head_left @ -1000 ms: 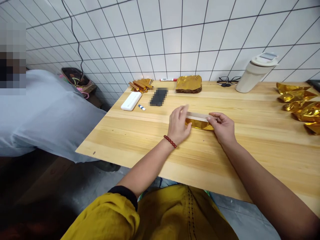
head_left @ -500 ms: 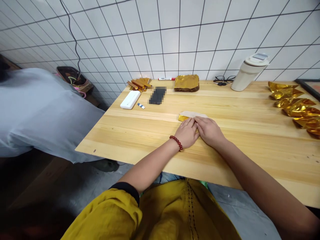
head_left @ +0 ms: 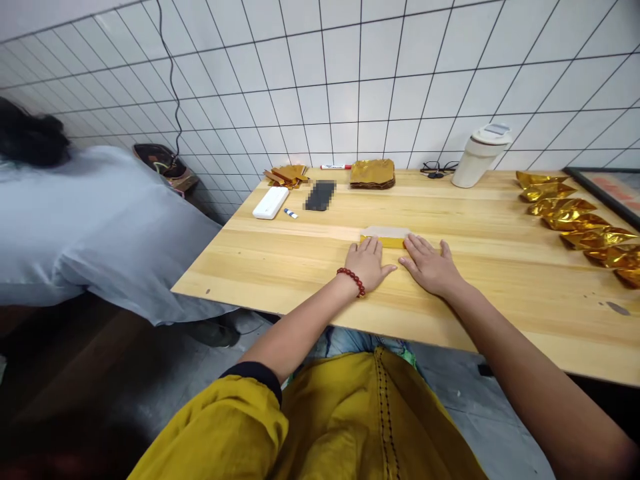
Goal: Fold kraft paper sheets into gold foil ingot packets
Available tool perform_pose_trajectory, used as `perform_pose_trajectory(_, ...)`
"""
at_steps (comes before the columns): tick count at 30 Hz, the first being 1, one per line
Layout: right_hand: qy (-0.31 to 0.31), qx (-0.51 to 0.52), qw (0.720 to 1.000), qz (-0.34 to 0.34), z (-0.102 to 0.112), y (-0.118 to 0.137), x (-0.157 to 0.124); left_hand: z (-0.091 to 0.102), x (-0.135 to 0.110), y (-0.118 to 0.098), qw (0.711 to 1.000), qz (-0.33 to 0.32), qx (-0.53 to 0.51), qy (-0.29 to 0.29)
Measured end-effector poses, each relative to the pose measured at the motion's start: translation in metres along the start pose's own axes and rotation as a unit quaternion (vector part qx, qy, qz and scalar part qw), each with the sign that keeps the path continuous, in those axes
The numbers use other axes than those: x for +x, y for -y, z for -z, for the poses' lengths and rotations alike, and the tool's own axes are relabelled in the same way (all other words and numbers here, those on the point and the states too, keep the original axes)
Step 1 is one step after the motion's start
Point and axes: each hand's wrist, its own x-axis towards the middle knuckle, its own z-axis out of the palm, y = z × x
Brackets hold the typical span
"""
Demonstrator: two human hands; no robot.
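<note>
- Worktop [head_left: 300, 273] in the head view: near its middle, between front and back edges, we see a folded gold paper [head_left: 393, 243] lying flat, pale side up, with a gold band along its near side.
- Our left hand [head_left: 367, 263] is palm down, fingers straight and close together, their tips over the paper's near left part; the thumb stands out wide toward the right. A beaded bracelet [head_left: 354, 277] circles that wrist.
- Our right hand [head_left: 433, 267] also lies palm down, fingers stretched and a little spread, tips at the paper's right end. Neither hand grips anything; the two thumb tips sit just beside each other, and we cannot tell whether they touch.
- Along the back edge, from the left corner, we find gold scraps [head_left: 289, 175], a marker [head_left: 336, 167], a stack of gold sheets [head_left: 373, 173], glasses [head_left: 440, 168] and a pale lidded cup [head_left: 477, 160].
- Nearer the left edge lie a white box [head_left: 271, 203], a small blue-and-white piece [head_left: 291, 213] and a blurred dark object [head_left: 320, 195].
- Toward the right edge we see a row of gold folded pieces [head_left: 570, 217], beside a dark-framed panel [head_left: 610, 193] at the back.
- Beyond the left edge, a co-worker [head_left: 120, 227] in greyish blue leans away from us.
</note>
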Motion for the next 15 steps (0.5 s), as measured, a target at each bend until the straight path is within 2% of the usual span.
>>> perform_pose_trajectory(4, -0.013, -0.007, 1.0, -0.015, 0.002, -0.002, -0.001, -0.003, -0.026, -0.007, 0.998, 0.002, 0.031, -0.048)
perform_pose_trajectory(7, -0.04, -0.021, 0.997, -0.064, 0.006, 0.004, -0.006, -0.007, -0.032, -0.007, 0.998, 0.007, 0.035, -0.06)
perform_pose_trajectory(8, -0.061, -0.022, 0.996, -0.061, 0.007, 0.008, -0.008, -0.008, -0.032, -0.006, 0.997, 0.007, 0.035, -0.061)
perform_pose_trajectory(10, -0.089, -0.016, 0.996, 0.007, 0.01, 0.02, -0.011, -0.009, -0.031, -0.005, 0.997, 0.005, 0.039, -0.06)
perform_pose_trajectory(11, -0.084, -0.007, 0.995, 0.054, 0.01, 0.027, -0.012, -0.009, -0.03, -0.004, 0.998, 0.004, 0.042, -0.057)
perform_pose_trajectory(13, -0.029, 0.019, 0.992, 0.118, 0.009, 0.038, -0.012, -0.009, -0.029, -0.002, 0.998, 0.007, 0.043, -0.05)
perform_pose_trajectory(15, 0.023, 0.038, 0.992, 0.122, 0.007, 0.042, -0.011, -0.009, -0.03, -0.001, 0.998, 0.01, 0.039, -0.048)
